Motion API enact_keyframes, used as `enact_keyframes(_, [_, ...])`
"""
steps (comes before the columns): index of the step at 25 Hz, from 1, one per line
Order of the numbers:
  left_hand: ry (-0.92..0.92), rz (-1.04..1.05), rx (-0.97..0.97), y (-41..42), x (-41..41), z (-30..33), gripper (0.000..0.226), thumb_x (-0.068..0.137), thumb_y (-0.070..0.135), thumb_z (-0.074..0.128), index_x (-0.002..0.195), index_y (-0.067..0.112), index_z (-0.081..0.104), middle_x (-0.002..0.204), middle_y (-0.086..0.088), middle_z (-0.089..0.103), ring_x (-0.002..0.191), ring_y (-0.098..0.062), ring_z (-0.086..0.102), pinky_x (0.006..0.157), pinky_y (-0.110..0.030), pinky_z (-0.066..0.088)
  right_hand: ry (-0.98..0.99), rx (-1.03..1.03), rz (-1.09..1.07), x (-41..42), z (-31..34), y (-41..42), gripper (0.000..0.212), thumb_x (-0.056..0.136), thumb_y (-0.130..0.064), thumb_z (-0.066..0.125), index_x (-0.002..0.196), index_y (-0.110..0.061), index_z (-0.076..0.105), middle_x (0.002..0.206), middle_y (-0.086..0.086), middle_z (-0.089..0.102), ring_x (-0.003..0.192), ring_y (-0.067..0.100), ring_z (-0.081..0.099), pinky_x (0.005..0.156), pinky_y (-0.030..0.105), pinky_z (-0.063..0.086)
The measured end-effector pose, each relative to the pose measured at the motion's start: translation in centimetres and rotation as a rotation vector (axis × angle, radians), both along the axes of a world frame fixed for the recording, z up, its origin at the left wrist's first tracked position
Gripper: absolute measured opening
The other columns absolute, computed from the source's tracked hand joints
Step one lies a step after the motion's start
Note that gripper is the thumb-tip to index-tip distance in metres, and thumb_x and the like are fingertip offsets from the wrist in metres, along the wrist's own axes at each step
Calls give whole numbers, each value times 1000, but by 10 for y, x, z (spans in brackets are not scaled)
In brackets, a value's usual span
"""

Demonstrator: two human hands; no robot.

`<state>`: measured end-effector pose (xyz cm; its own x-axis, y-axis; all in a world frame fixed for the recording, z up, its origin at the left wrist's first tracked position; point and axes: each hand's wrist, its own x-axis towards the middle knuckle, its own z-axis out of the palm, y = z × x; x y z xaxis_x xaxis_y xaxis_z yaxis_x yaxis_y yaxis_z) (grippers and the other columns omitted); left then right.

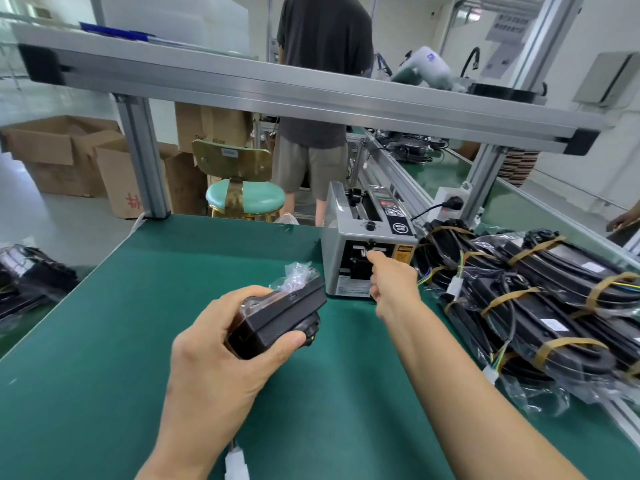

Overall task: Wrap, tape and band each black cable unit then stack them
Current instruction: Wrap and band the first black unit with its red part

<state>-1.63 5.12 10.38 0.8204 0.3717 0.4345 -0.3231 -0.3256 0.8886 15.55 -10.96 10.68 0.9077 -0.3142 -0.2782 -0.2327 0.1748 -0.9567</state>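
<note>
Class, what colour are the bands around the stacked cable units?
Tan-yellow rubber bands, clearest in the head view.

Tape dispenser is standing mid-bench on the green mat. Left of it, bare mat is lying open. Right of it, banded cable bundles are crowding close, blocking passage.

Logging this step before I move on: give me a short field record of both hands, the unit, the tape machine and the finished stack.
left hand: grips black rectangular cable unit in clear plastic wrap, above green mat
right hand: forefinger reaching to outlet of grey box-shaped tape dispenser
tape on unit: none visible
finished stack: banded black units, right of dispenser
</note>
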Motion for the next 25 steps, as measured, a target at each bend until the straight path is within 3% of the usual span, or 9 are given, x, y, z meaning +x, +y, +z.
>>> enact_keyframes(3, [-8, 33, -15, -4, 1, -5, 47, 53, 44, 80, 97, 38, 67, 93, 8, 71, 83, -9, 67, 78, -19, 51, -231, 11, 396, -68, 18, 8, 18, 83, -27, 67, 72, -13, 67, 74, -12, 65, 68, 1, 59, 60, 12, 45])
enact_keyframes(5, [-17, 56, -14, -7, 0, -7, 47, 54, 42, 81, 99, 35, 67, 94, 5, 71, 85, -12, 67, 79, -22, 51, -310, 36, 612, -106, 24, 15, 14, 77, -29, 69, 72, -16, 72, 102, -21, 67, 89, -13, 60, 72, 1, 41])
enact_keyframes(6, [-25, 64, -11, -8, -1, -8, 47, 55, 40, 82, 99, 35, 67, 94, 5, 71, 85, -12, 67, 79, -21, 51, -324, 40, 660, -117, 25, 18, 11, 78, -26, 71, 70, -18, 73, 115, -20, 63, 99, -15, 57, 78, 3, 40])
enact_keyframes(10, [-41, 80, -6, -11, -5, -9, 50, 56, 41, 89, 100, 36, 66, 94, 6, 70, 88, -14, 67, 79, -20, 51, -348, 9, 618, -124, 23, 19, 20, 84, -13, 67, 65, -18, 71, 127, -17, 55, 104, -18, 52, 85, 14, 35])
enact_keyframes(17, [-58, 74, 10, -11, -7, -12, 46, 57, 37, 82, 100, 36, 66, 96, 6, 70, 89, -16, 67, 80, -23, 51, -358, -65, 596, -121, 22, 20, 21, 83, -12, 69, 64, -19, 72, 124, -16, 53, 105, -18, 51, 87, 15, 35])
enact_keyframes(25, [-70, 64, 14, -11, -6, -12, 48, 57, 49, 77, 102, 37, 66, 97, 7, 70, 90, -18, 67, 81, -27, 52, -345, -125, 622, -119, 23, 18, 16, 83, -16, 70, 67, -18, 73, 124, -15, 51, 106, -18, 49, 92, 15, 34])
